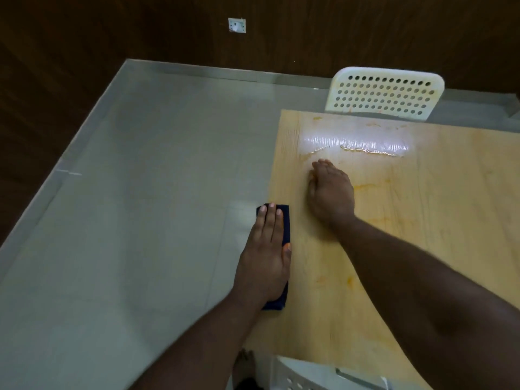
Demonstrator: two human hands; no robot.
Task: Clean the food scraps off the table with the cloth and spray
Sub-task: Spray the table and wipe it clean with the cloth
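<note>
We look down at a pale wooden table [422,249] streaked with faint orange smears, with a wet sheen [354,143] across its far side. Our left hand [266,254] lies flat, fingers straight and together, pressing a dark blue cloth [371,220] at the table's left edge, where the cloth partly overhangs. Our right hand [330,190] rests palm down further in, fingers loosely bent near the wet patch, holding nothing that we can see. No spray bottle is in view. To wipe well, we judge the cloth should be kept under an even, flat palm and drawn through the wet area and over the orange marks, sweeping residue toward one edge rather than spreading it. Both forearms reach forward from the bottom of the view, the right crossing further over the table. A white perforated chair [385,92] stands at the far side
</note>
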